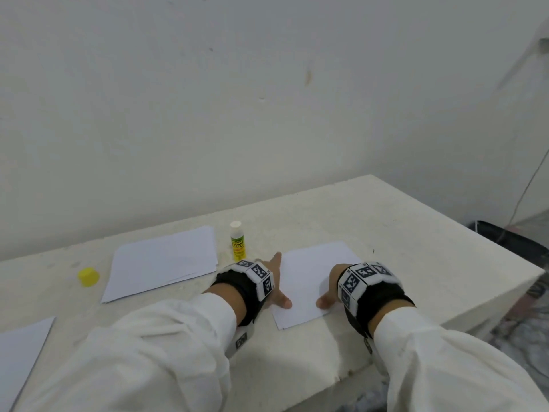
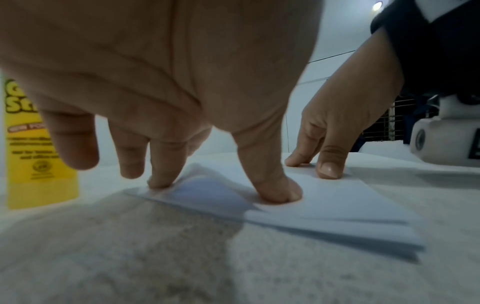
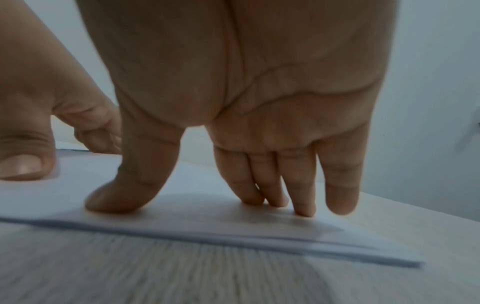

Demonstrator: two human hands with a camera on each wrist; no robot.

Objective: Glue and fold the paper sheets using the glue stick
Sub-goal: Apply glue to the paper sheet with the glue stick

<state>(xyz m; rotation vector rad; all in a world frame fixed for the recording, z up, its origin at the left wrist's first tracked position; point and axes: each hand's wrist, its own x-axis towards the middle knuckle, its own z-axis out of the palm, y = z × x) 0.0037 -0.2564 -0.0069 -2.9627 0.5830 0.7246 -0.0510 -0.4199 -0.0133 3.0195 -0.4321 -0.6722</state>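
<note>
A white sheet (image 1: 17, 352) pokes in at the far left edge of the table (image 1: 386, 221), well to the left of the glue stick (image 1: 237, 240). Next comes a small yellow cap (image 1: 88, 276), lying by itself, also left of the glue stick. Closer to the glue stick is a pile of white paper (image 1: 162, 261), and its right edge is just beside the stick. The glue stick stands upright with its white top showing and no cap on it.

Right of the glue stick, and a bit nearer to the person, lies the folded paper (image 1: 309, 281) — flat on the table, with its layers showing at the near edge in both wrist views. The left hand (image 1: 274, 281) is on the side of this paper nearest the glue stick. Its fingers are spread and fairly straight. The thumb (image 2: 272, 185) and one fingertip press down on the paper, and the other fingers hang just above the table. It is not grabbing anything.

The right hand (image 1: 332, 288) is on the side of the paper far from the glue stick. It is flat and open too — its thumb and fingertips (image 3: 301, 205) push down on the top of the paper. Nothing is held in it. Both arms have white sleeves (image 1: 166, 337) and black wrist bands with square black-and-white marks.
</note>
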